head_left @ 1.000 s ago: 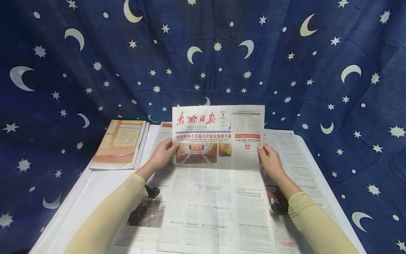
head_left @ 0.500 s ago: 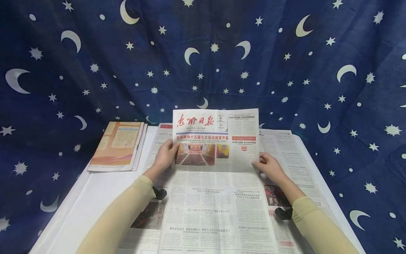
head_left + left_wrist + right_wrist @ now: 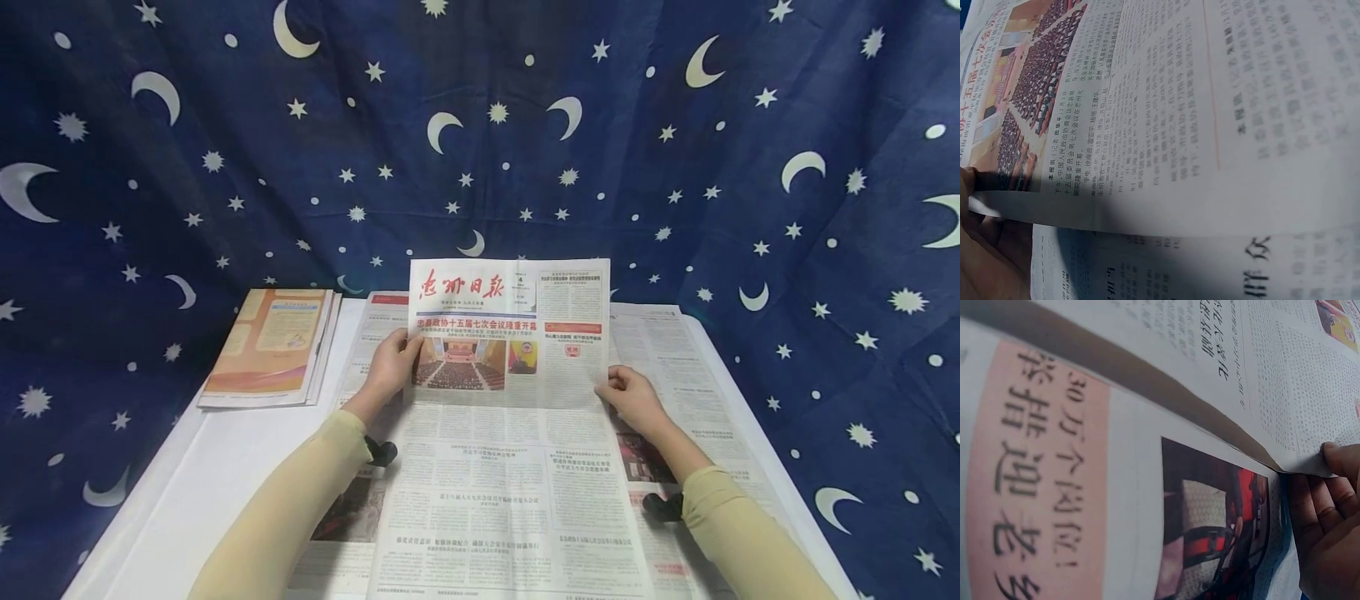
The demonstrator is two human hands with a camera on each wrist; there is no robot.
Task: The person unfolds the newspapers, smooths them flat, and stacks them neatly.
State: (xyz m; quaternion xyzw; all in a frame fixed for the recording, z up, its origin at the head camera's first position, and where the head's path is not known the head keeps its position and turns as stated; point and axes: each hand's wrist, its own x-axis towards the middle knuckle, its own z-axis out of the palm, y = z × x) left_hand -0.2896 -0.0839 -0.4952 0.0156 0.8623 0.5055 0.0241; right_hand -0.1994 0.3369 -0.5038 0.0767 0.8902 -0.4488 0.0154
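Table (image 3: 217, 475): white, spread sheets (image 3: 693, 375) under the newspaper.
Newspaper (image 3: 510, 433): centre, far part lifted.
Left hand (image 3: 390, 365): pinches left edge.
Right hand (image 3: 634, 400): pinches right edge, slightly nearer.
Handling: level grips and light, even tension should prevent creasing.

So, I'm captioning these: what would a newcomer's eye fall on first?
Probably the blue moon-and-star curtain filling the background. Next, the red-titled newspaper at the center, gripped at its sides by both hands. Then the orange-covered stack of papers at the left of the table.
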